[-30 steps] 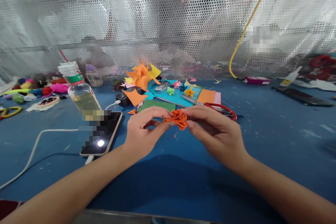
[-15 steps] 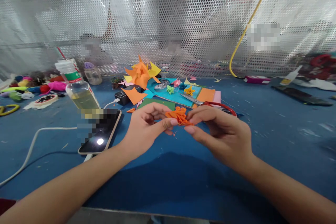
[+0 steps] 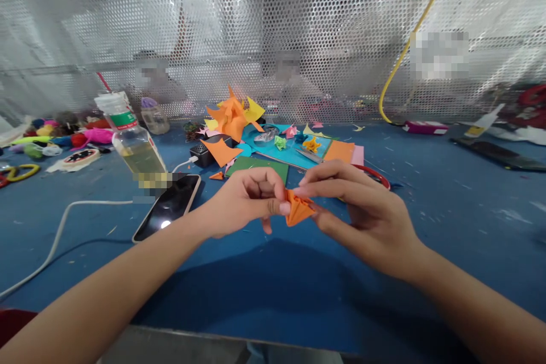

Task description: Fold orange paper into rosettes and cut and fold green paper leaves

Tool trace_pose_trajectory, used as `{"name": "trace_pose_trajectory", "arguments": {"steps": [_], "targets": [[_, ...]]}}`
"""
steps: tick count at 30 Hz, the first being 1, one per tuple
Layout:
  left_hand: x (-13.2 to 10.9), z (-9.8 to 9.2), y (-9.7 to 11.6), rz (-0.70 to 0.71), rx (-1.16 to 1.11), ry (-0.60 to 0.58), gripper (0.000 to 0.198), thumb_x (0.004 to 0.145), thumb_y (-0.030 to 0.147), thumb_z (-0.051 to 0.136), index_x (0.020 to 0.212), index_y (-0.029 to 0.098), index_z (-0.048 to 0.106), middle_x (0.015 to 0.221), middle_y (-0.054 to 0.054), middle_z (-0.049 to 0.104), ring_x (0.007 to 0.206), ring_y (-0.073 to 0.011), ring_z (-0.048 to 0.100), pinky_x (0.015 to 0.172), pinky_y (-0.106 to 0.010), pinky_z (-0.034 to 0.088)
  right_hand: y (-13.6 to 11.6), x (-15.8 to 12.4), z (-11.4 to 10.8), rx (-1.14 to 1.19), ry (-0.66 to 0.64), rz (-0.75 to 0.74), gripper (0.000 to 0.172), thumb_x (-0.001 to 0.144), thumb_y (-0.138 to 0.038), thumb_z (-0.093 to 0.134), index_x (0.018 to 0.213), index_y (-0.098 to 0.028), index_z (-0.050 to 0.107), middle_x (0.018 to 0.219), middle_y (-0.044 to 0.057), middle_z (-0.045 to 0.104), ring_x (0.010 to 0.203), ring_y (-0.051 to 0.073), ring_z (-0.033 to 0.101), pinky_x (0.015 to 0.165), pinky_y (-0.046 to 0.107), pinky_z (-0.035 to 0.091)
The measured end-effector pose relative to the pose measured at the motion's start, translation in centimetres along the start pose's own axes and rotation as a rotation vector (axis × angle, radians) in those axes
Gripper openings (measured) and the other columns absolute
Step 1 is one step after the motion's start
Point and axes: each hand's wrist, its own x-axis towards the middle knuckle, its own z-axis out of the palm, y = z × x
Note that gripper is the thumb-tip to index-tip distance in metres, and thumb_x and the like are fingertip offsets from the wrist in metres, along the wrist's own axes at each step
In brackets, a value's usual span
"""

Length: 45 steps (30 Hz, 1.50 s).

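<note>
A small folded orange paper flower [image 3: 298, 211] is held above the blue table [image 3: 273, 290] between both hands. My left hand [image 3: 249, 196] pinches its left side between thumb and fingers. On the other side, my right hand [image 3: 362, 210] grips its top and right edge with thumb and fingertips. Pleats run from the flower's ruffled top to a narrower lower point. Behind the hands lie a green paper sheet [image 3: 260, 169], a blue sheet [image 3: 264, 151] and small folded paper flowers, among them a yellow-orange one [image 3: 313, 144]. Red-handled scissors [image 3: 375, 174] are partly hidden behind my right hand.
A phone [image 3: 170, 205] with a white cable lies left of my left hand, beside a bottle of yellowish liquid [image 3: 140, 151]. Cut orange scraps [image 3: 222, 152] surround a black charger [image 3: 205, 154]. A perforated metal screen [image 3: 273, 28] closes off the back. A dark phone [image 3: 497, 153] lies right.
The orange flower has been turned in my fingers, so its pleated side now shows. My right fingers have shifted onto its top. The view has moved slightly.
</note>
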Motion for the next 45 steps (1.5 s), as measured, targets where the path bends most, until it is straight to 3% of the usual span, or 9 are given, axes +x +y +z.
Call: {"name": "trace_pose_trajectory", "arguments": {"steps": [7,11,16,21,26,28,31,34,45], "targets": [[0.0,-0.3,0.6,-0.06,0.022,0.001,0.017,0.071,0.018,0.069,0.074,0.017,0.053,0.063,0.003,0.061,0.054,-0.0071,0.057,0.042,-0.013,0.048,0.1,0.2,-0.3,0.004,-0.119,0.01,0.034,0.079,-0.008,0.057,0.105,-0.029,0.063,0.098,0.003,0.061,0.092,0.015,0.061,0.079,0.028,0.051],[0.0,-0.5,1.1,-0.069,0.045,0.017,0.028,0.067,0.012,0.071,0.083,0.02,0.05,0.064,0.005,0.062,0.054,-0.0069,0.057,0.042,-0.013,0.046,0.4,0.0,-0.2,0.005,-0.125,0.0,0.03,0.082,-0.011,0.057,0.106,-0.028,0.062,0.099,0.004,0.061,0.093,0.015,0.06,0.08,0.027,0.051],[-0.2,-0.5,1.3,-0.095,0.076,0.018,0.03,0.065,0.013,0.073,0.078,0.019,0.046,0.063,0.006,0.058,0.053,-0.0059,0.054,0.04,-0.012,0.043,0.1,0.0,-0.3,0.044,-0.165,0.015,0.031,0.083,-0.009,0.054,0.107,-0.028,0.062,0.102,0.003,0.06,0.098,0.012,0.058,0.084,0.024,0.048],[-0.1,-0.3,0.8,-0.079,0.013,0.023,0.029,0.069,0.019,0.071,0.075,0.019,0.043,0.062,0.006,0.056,0.05,-0.0052,0.051,0.036,-0.01,0.039,-0.1,0.1,-0.2,0.137,-0.139,0.119,0.023,0.082,-0.016,0.057,0.103,-0.026,0.06,0.101,0.003,0.061,0.099,0.016,0.058,0.086,0.029,0.048],[-0.2,0.3,0.5,-0.095,0.06,-0.036,0.019,0.077,0.025,0.064,0.073,0.019,0.047,0.062,0.004,0.052,0.055,-0.0071,0.051,0.041,-0.014,0.045,-0.2,0.1,0.0,0.143,-0.065,0.212,0.013,0.079,-0.014,0.057,0.087,-0.024,0.057,0.091,0.003,0.06,0.09,0.017,0.059,0.078,0.029,0.05],[-0.3,0.6,0.4,-0.048,0.155,0.01,0.013,0.079,0.027,0.061,0.076,0.019,0.051,0.073,0.0,0.057,0.062,-0.0088,0.054,0.045,-0.016,0.048,-0.1,0.2,0.0,0.129,-0.038,0.234,0.01,0.078,-0.014,0.056,0.082,-0.023,0.056,0.087,0.002,0.06,0.086,0.016,0.059,0.075,0.028,0.05],[-0.5,0.9,0.3,0.171,0.406,0.189,0.009,0.079,0.025,0.061,0.076,0.018,0.057,0.092,-0.005,0.06,0.076,-0.0118,0.057,0.056,-0.02,0.05,0.0,0.2,0.1,0.087,-0.025,0.269,0.007,0.078,-0.015,0.055,0.078,-0.022,0.056,0.082,0.002,0.061,0.081,0.016,0.059,0.071,0.028,0.049],[-0.7,1.0,0.2,0.345,0.552,0.244,0.012,0.072,0.023,0.069,0.07,0.017,0.059,0.081,-0.004,0.062,0.074,-0.0134,0.058,0.058,-0.022,0.049,0.0,0.2,0.0,0.038,-0.054,0.328,0.005,0.077,-0.016,0.055,0.077,-0.021,0.056,0.076,0.001,0.062,0.072,0.015,0.059,0.065,0.026,0.048],[-0.3,0.7,0.1,0.072,0.272,0.137,0.015,0.068,0.027,0.072,0.07,0.016,0.064,0.066,-0.001,0.061,0.056,-0.0104,0.058,0.049,-0.021,0.051,-0.4,0.3,-0.2,0.045,-0.143,0.363,0.006,0.077,-0.018,0.055,0.073,-0.021,0.059,0.072,-0.001,0.062,0.067,0.012,0.058,0.062,0.022,0.047]]}}
